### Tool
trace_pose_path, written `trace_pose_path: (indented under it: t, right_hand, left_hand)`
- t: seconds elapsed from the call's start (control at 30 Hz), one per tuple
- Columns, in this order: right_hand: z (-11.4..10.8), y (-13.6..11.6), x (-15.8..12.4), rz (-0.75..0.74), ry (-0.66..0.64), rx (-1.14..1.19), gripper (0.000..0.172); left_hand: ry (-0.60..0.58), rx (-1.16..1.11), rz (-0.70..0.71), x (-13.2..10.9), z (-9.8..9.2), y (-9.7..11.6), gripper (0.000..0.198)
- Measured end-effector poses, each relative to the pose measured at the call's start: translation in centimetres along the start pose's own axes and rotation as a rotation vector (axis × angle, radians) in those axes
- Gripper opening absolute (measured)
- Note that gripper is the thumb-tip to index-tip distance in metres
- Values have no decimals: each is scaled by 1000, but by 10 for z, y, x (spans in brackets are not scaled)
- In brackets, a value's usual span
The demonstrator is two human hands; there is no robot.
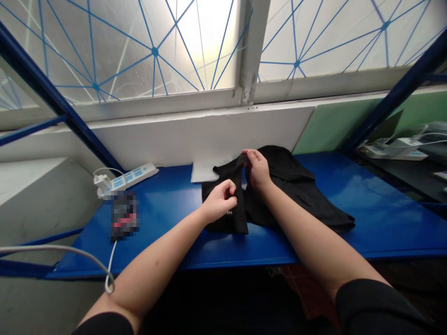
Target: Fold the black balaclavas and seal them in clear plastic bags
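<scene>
A black cloth garment lies spread on the blue metal table, with a long strip of it, perhaps a sleeve, folded across its left side. My left hand grips that strip's edge near a small white print. My right hand pinches the strip's upper end between fingers and thumb. Under the strip, a white flat sheet sticks out at the back.
A white power strip with a plugged-in adapter lies at the table's back left, beside a pixelated object. A white cable hangs over the front left edge. Blue steel uprights frame the table, and a white wall stands behind it.
</scene>
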State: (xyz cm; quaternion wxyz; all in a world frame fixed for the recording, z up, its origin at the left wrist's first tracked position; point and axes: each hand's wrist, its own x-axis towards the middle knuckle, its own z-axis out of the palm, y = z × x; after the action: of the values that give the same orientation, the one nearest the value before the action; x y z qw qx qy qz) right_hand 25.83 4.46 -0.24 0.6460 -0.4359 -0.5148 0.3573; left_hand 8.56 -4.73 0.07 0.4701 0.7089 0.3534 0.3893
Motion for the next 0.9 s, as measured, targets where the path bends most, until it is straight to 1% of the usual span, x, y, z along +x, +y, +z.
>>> trace_pose_path:
  t: [0.07,0.1,0.13,0.17,0.2,0.23,0.27,0.3,0.33,0.37,0.43,0.47,0.53,0.57,0.63,0.67,0.73,0.83,0.9]
  right_hand:
    - [4,-3,-8,-71,-236,37,57]
    - [6,-3,-13,-102,-353,39,58]
    - [8,-1,-17,-126,-453,16,57]
    - [11,2,-20,-146,-526,-41,55]
    - [13,6,-23,-168,-576,-130,51]
    - [14,10,-26,-193,-611,-238,45]
    - [15,14,-27,-222,-630,-354,38]
    - [16,18,-28,-254,-632,-461,31]
    - [17,20,-28,-286,-619,-554,25]
    - [17,20,-28,-314,-588,-631,22]
    - [16,17,-28,-322,-472,-754,21]
    - [15,13,-29,-289,-400,-804,23]
    - [12,6,-29,-149,-286,-884,32]
    - [11,4,-29,-62,-260,-914,39]
    - [9,3,-28,78,-263,-931,52]
    - [9,4,-28,122,-278,-906,56]
    - [12,10,-28,173,-285,-788,59]
    - [21,18,-31,224,-205,-526,67]
    - [28,17,-34,278,-144,-274,66]
  left_hand:
    - [125,83,-2,-4,-21,5,13]
    - [149,186,-28,-7,-33,8,9]
    - [162,340,-46,-8,-45,10,16]
    - [197,528,-65,-9,-56,10,25]
    - [280,694,-101,-10,-66,10,31]
    - [356,805,-163,-9,-73,7,33]
    - [405,895,-235,-8,-78,3,36]
    - [424,963,-306,-6,-80,-2,40]
    - [406,1013,-366,-5,-80,-9,44]
    - [363,1047,-408,-3,-79,-15,47]
    - [272,1075,-443,0,-75,-26,50]
    - [247,1074,-451,0,-73,-30,50]
    - [241,1064,-473,2,-69,-34,47]
    - [241,1057,-478,2,-68,-35,44]
    - [230,1043,-451,3,-66,-34,38]
    - [225,1037,-415,3,-64,-33,34]
    - [229,1025,-321,3,-60,-31,26]
    - [260,966,-202,3,-51,-31,19]
    - [295,860,-159,4,-47,-34,20]
